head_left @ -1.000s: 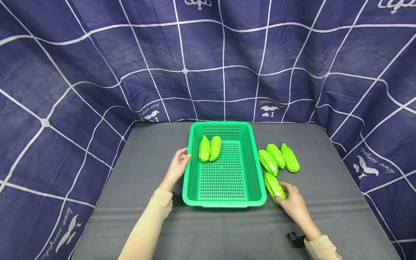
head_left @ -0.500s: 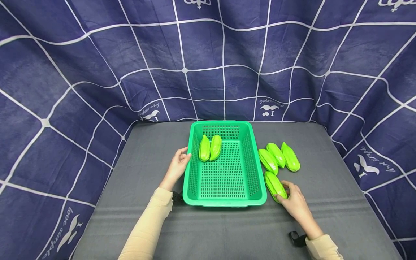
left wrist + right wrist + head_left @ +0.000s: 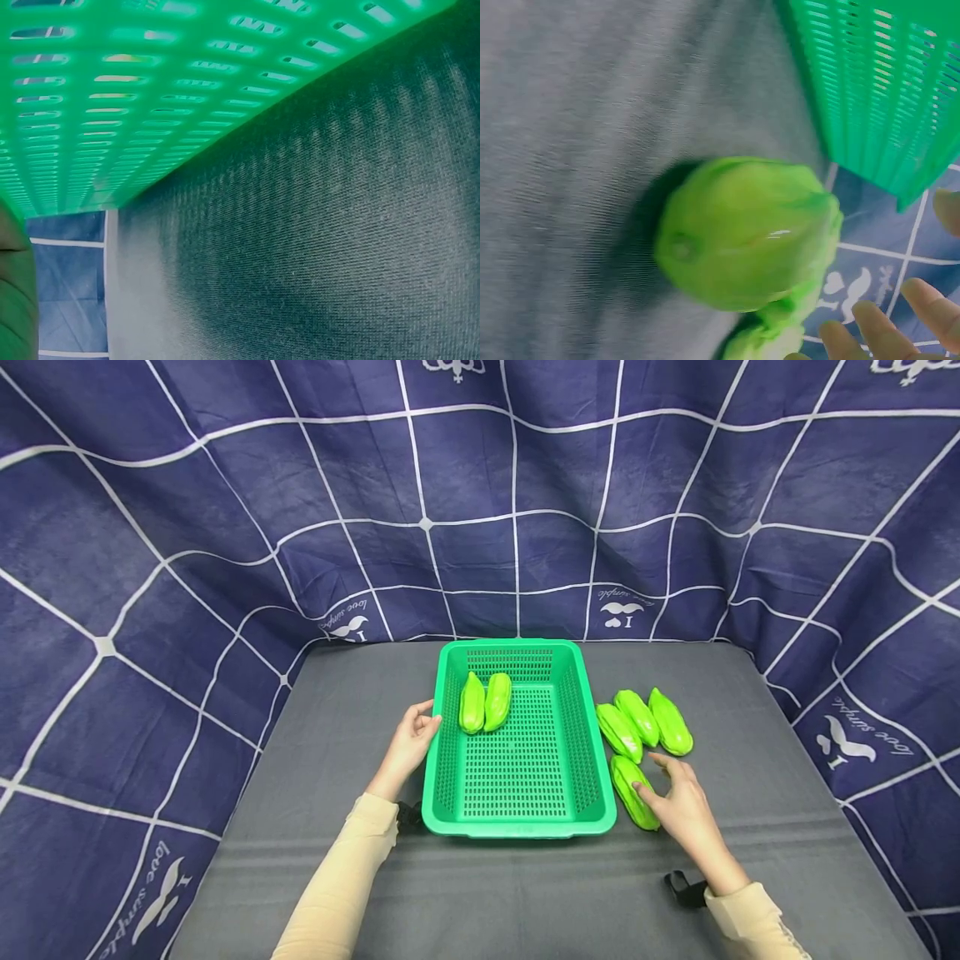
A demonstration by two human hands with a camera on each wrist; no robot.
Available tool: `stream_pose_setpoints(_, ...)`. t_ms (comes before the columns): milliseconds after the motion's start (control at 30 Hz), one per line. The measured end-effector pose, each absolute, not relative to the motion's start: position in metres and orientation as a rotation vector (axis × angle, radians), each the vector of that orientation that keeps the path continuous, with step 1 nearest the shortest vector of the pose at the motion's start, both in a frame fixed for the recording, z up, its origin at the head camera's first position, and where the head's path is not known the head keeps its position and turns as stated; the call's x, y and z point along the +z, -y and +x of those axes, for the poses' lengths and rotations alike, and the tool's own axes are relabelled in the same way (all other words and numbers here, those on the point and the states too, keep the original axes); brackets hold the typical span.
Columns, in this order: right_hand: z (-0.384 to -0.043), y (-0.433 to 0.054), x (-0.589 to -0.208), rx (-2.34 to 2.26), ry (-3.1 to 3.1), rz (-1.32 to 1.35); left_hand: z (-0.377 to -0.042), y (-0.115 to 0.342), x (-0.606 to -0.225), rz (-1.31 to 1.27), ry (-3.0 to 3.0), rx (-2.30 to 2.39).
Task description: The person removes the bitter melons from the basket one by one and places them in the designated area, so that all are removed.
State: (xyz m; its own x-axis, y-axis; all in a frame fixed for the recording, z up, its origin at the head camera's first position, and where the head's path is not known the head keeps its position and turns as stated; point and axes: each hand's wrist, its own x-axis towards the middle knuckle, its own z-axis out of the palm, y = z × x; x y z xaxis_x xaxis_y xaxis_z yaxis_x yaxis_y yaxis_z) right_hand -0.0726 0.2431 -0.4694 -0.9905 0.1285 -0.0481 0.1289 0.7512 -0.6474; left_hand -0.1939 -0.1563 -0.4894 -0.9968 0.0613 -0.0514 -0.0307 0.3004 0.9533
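A green plastic basket (image 3: 517, 828) stands on the grey cloth, with two elongated, ridged bright-green gourds (image 3: 484, 703) lying inside at its far left. At its left rim, my left hand (image 3: 408, 743) holds the edge between thumb and fingers. The left wrist view shows the basket's slotted wall (image 3: 135, 112) beside a sliver of that hand. My right hand (image 3: 678, 797) hovers just right of the nearest loose gourd (image 3: 632, 789), thumb close over it and fingers spread. In the right wrist view this gourd (image 3: 746, 232) lies apart from the fingertips (image 3: 922, 296).
Beyond the nearest gourd, three more loose gourds (image 3: 639, 720) lie side by side to the right of the basket. A blue curtain (image 3: 517, 560) with white lines hangs around the back and sides of the grey cloth surface (image 3: 480, 893).
My right hand has let go of the nearest gourd, its fingers lifting and spreading forward. The left hand and basket hold their places.
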Motion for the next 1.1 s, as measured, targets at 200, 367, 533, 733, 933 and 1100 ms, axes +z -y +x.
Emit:
stream_pose_setpoints(200, -0.08, -0.239, -0.456, -1.136, -3.007, 0.175, -0.197, 0.158, -0.487, 0.079, -2.505, 1.737)
stream_pose_setpoints(367, -0.088, -0.234, -0.445, -1.18, -3.075, 0.113, -0.198, 0.159, -0.482, 0.1, -2.544, 1.651)
stream_pose_setpoints(533, -0.101, -0.225, -0.429, -1.227, -3.098, 0.06, -0.2, 0.16, -0.477, 0.104, -2.561, 1.601)
stream_pose_setpoints(733, -0.122, -0.205, -0.404, -1.39, -3.011, -0.042, -0.201, 0.16, -0.471, 0.111, -2.615, 1.541)
stream_pose_setpoints(933, -0.144, -0.176, -0.386, -1.496, -2.885, -0.105, -0.199, 0.158, -0.464, 0.071, -2.631, 1.482)
stream_pose_setpoints(1100, -0.165, -0.151, -0.384, -1.509, -2.792, -0.101, -0.198, 0.156, -0.462, 0.053, -2.653, 1.441)
